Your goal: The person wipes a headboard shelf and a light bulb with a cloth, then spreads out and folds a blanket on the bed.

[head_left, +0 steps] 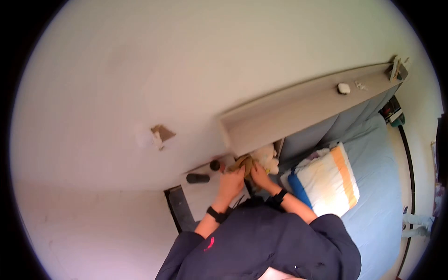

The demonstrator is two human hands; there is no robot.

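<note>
- Nearest me in this corner are the bare hands: the fingers of the left hand [231,183] look closed on one side of a brown thing [244,162], and those of the right hand [262,179] seem to pinch its other side.
- The brown thing sits between the two hands, beside the inner edge of the table [205,196]. It looks soft; if one pinch loosens, I'd judge it could sag or drop into the dark gap below, and a hard pull both ways could stretch it.
- Its long axis, as far as I can make out, runs aslant, from beside the left hand up and rightward toward the pale plush toy [267,157]. Which end is its front I cannot tell; the hands cover too much.
- The plush toy is just beyond the right hand, close enough that a nudge from the knuckles could tip it over.
- On the table, a dark round container [215,165] stands near the left hand, with a dark oblong case [198,178] beyond it; a leftward swing of that hand could knock the container.
- Farther off, the striped pillow [326,179] lies on the blue bed [378,186], well apart from the left hand.
</note>
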